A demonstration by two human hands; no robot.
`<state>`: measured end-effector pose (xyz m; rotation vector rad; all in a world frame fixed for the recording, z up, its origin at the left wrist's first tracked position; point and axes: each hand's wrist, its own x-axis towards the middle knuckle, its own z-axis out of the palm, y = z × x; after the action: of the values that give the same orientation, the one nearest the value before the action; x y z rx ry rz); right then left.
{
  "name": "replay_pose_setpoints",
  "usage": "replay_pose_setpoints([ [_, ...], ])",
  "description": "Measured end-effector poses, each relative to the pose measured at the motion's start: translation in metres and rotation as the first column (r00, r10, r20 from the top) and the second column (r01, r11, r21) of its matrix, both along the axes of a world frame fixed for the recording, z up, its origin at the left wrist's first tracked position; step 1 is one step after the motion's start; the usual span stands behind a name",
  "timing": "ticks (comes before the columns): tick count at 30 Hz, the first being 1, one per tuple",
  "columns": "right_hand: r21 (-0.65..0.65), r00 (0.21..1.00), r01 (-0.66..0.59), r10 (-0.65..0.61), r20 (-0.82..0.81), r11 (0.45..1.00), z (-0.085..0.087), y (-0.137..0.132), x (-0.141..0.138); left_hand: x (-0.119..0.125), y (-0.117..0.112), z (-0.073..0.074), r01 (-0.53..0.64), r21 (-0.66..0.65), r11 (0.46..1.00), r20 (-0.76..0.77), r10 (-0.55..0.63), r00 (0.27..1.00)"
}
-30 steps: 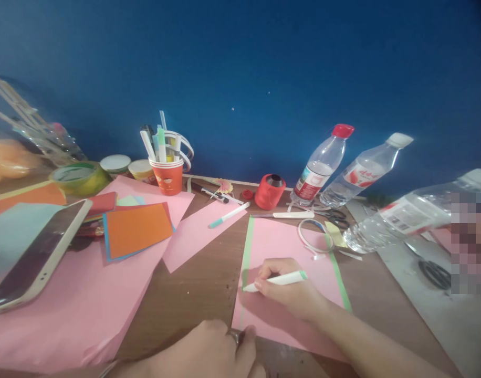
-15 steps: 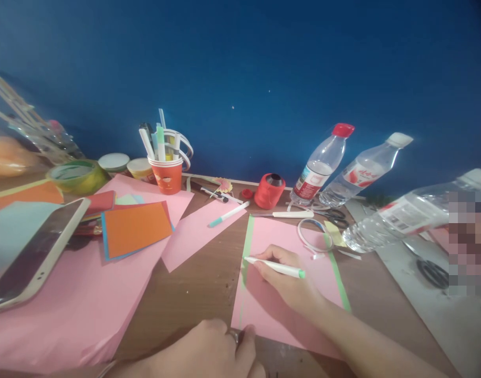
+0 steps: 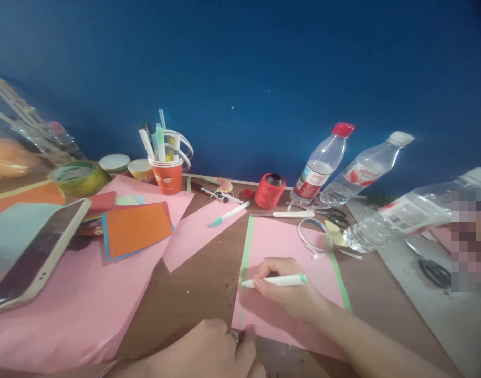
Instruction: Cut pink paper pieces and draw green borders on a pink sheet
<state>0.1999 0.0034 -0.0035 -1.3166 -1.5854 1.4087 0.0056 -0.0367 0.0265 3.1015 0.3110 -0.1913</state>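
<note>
My right hand (image 3: 285, 289) grips a white marker (image 3: 278, 281) with a green end, its tip touching the left border of a pink sheet of paper (image 3: 282, 236). Broad green bands run along the sheet's left and right sides; on the left, the lower stretch is only a thin green line. At the bottom of the view, my left hand (image 3: 215, 349) has its fingers curled, with a ring on one. One of its fingertips rests at the sheet's lower left edge. Its other fingers are partly cut off by the frame.
Across the back stand a red cup of pens (image 3: 165, 176), a red spool (image 3: 270, 191) and leaning water bottles (image 3: 319, 170). A tape ring (image 3: 299, 236) lies on the sheet's upper right. A phone (image 3: 35, 257), orange cards (image 3: 138, 231) and pink paper (image 3: 71, 299) cover the left.
My right hand has moved slightly down along the left green band, and the marker has turned closer to level. The left hand stays in place.
</note>
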Motion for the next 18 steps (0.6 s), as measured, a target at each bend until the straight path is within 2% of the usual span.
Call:
replay_pose_setpoints([
  [3,-0.046,0.999,-0.033,0.031,-0.033,0.998,-0.0009,-0.0003,0.0006,-0.0001,0.0000,-0.0006,0.000,0.015,1.000,0.000,0.000,1.000],
  [7,-0.016,0.996,0.078,-0.078,-0.048,0.997,-0.0060,-0.0003,0.0024,0.0006,0.0017,-0.0016,0.018,0.004,1.000,-0.028,-0.018,0.999],
  [12,0.009,0.999,0.041,-0.041,-0.007,0.999,-0.0069,0.0005,0.0023,0.0005,0.0025,-0.0005,0.016,0.000,1.000,-0.035,-0.016,0.999],
  [18,0.067,0.979,0.203,-0.204,0.008,0.977,-0.0034,0.0030,0.0010,-0.0020,-0.0022,0.0018,-0.017,0.021,1.000,-0.001,0.017,1.000],
])
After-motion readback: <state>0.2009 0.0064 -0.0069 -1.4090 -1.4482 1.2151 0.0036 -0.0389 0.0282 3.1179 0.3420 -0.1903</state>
